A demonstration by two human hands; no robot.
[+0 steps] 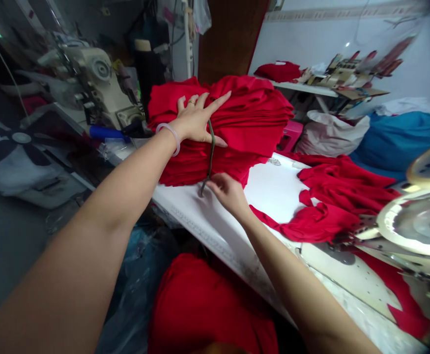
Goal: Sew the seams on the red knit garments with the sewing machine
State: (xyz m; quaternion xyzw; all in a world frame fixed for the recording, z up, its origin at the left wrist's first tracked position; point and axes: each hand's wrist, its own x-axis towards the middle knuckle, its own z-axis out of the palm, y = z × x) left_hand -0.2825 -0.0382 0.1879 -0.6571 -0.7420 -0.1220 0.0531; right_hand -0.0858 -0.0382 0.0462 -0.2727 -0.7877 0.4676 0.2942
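Folded red knit fabric (251, 113) is piled in a thick stack on a white-topped worktable (273, 191), as seen from the head camera. The stack is pressed by the left hand (196, 123), which is laid flat with its fingers spread, so nothing is pinched by it. A pale bangle (168, 137) is worn on that wrist and a gold ring (191, 103) on one finger. A dark green cord (211, 147) is run down the near face of the stack, passing beneath the left palm. Its lower end is reached by the right hand (227, 192), whose fingers are curled in beside it, but whether the cord is pinched cannot be told.

The stack is judged soft, limp and fairly heavy as a mass, with layers likely to slide. It would best be held from beneath or by the cord.

Left of the stack, an industrial sewing machine (97, 83) is placed. Behind it, a pink crate (290, 135), a white sack (332, 132) and a blue bag (402, 140) are seen. Loose red fabric (340, 196) is spread to its right, and another red fabric bundle (207, 305) lies below it, off the table's near edge.
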